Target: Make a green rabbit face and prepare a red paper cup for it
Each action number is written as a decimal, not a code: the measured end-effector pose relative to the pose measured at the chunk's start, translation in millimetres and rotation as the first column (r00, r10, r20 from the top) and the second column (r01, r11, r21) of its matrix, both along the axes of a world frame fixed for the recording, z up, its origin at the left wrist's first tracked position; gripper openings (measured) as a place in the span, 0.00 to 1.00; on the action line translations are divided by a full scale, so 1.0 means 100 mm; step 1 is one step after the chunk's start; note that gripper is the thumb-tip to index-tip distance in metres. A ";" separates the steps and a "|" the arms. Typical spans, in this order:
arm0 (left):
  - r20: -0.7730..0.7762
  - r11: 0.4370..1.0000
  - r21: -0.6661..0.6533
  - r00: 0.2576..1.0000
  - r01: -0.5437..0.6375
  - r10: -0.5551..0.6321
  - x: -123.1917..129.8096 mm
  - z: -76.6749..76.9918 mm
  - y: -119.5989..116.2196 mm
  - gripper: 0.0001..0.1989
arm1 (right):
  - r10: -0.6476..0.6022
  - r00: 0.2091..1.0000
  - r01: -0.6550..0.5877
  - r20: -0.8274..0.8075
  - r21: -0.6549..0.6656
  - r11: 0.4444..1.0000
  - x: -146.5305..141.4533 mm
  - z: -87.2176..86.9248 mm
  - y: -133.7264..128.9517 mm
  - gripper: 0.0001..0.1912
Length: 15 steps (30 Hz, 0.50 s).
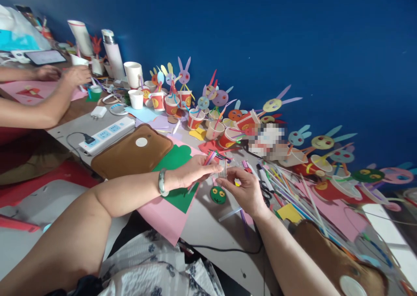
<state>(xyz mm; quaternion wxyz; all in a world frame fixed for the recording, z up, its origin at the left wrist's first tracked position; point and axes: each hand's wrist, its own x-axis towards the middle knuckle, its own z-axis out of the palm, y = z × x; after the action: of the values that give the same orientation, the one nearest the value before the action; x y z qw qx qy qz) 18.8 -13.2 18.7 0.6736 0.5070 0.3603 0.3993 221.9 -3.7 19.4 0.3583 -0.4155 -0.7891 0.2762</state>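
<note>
Over the table, my left hand [195,171] and my right hand [245,189] meet at a small clear roll of tape [223,169]. The fingers of my left hand are closed around one side of it, along with pink and purple strips [210,157]. On the other side, my right thumb and forefinger pinch at the roll's edge. Just below the roll is a green round paper face [218,194] with yellow eyes. Green paper [177,178] and a pink sheet [163,222] lie under my left wrist.
Paper cups with rabbit-faced figures [184,76] line the wall. Drinking straws [293,187] and black-handled scissors [265,194] lie to the right. A power strip [107,135] and a brown hot-water bag [130,150] sit left. Another person's arms [48,109] reach over the table at far left.
</note>
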 end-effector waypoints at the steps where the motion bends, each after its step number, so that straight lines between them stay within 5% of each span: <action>1: 0.016 1.000 -0.017 1.000 0.003 -0.003 0.00 0.00 0.00 0.23 | -0.007 1.000 0.007 -0.002 0.007 1.000 0.00 0.00 0.00 0.12; 10: -0.080 0.997 0.067 0.996 -0.027 0.032 -0.03 0.16 -0.03 0.23 | 0.007 1.000 -0.009 0.023 0.086 0.996 0.03 0.03 0.02 0.10; 15: -0.072 0.995 0.094 0.997 -0.012 0.019 -0.03 0.13 -0.01 0.24 | 0.006 0.998 -0.011 0.055 0.101 0.995 0.03 0.04 0.03 0.11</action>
<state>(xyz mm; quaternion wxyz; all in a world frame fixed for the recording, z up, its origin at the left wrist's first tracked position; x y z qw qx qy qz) 16.2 -14.4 31.2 0.6323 0.5495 0.3695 0.4022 225.0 -0.8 23.1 0.3562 -0.4008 -0.8133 0.2257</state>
